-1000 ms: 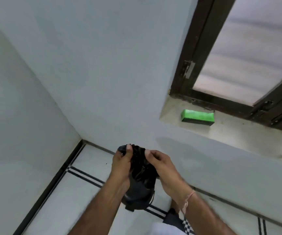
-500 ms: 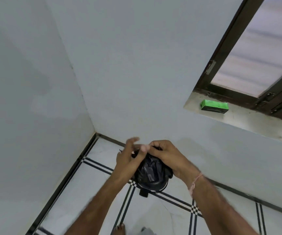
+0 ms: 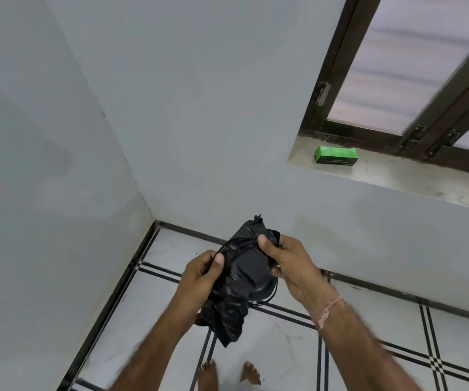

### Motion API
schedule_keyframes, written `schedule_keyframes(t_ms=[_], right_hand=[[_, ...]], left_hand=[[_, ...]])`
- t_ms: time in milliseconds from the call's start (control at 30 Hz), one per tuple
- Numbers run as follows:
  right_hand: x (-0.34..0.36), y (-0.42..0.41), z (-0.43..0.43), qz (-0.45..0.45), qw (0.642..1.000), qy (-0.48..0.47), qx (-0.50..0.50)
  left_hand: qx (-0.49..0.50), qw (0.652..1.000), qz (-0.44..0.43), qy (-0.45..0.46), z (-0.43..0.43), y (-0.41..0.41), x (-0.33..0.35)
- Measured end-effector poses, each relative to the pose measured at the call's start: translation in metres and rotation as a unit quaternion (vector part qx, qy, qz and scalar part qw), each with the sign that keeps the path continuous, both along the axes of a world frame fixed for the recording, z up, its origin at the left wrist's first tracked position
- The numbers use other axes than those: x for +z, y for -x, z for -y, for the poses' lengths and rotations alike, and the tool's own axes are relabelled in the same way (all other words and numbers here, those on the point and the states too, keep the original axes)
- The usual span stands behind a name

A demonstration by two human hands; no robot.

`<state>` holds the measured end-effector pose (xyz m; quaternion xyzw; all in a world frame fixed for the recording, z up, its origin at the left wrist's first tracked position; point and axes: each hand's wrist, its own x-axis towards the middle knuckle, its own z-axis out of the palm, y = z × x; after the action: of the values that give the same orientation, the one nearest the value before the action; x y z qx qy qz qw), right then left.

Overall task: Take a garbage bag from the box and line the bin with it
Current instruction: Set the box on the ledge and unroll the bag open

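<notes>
A crumpled black garbage bag is held in front of me over the floor. My left hand pinches its left edge with the thumb on top. My right hand grips its upper right part. The bag's lower end hangs loose below my left hand. A dark round shape with a thin rim shows just behind the bag; it looks like the bin on the floor, mostly hidden. The green garbage bag box lies on the window sill at the upper right, far from both hands.
I stand in a room corner: grey walls to the left and ahead, a white tiled floor with black lines below. My bare feet are at the bottom. A dark-framed window sits above the sill.
My hands have moved apart and the bag has spread out between them, with its lower end now hanging down. The view has shifted, so the box and window sit elsewhere in the picture.
</notes>
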<state>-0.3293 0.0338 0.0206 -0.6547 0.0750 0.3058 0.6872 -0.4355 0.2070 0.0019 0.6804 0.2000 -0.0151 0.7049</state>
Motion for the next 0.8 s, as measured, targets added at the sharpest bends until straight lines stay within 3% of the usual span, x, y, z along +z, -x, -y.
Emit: schedule_keyframes(t_ms=[100, 200, 333, 433, 600, 800], right_hand=[[0.004, 0.006, -0.001, 0.002, 0.999, -0.026, 0.03], [0.005, 0.008, 0.001, -0.011, 0.997, -0.055, 0.055], [0.003, 0.01, 0.002, -0.072, 0.991, -0.109, -0.02], [-0.002, 0.011, 0.005, -0.096, 0.987, -0.12, -0.056], [-0.001, 0.011, 0.013, -0.074, 0.992, -0.097, -0.041], [-0.003, 0.01, 0.011, -0.075, 0.991, -0.11, -0.022]], left_hand=[[-0.025, 0.999, 0.002, 0.042, 0.011, -0.005, 0.009], [0.036, 0.997, 0.018, 0.058, 0.024, -0.018, 0.019], [0.109, 0.993, 0.037, 0.031, 0.034, -0.023, 0.012], [0.136, 0.991, 0.012, 0.016, 0.036, -0.019, 0.002], [0.11, 0.99, 0.011, 0.082, 0.043, -0.022, 0.007], [0.201, 0.977, -0.02, 0.067, 0.047, -0.037, 0.012]])
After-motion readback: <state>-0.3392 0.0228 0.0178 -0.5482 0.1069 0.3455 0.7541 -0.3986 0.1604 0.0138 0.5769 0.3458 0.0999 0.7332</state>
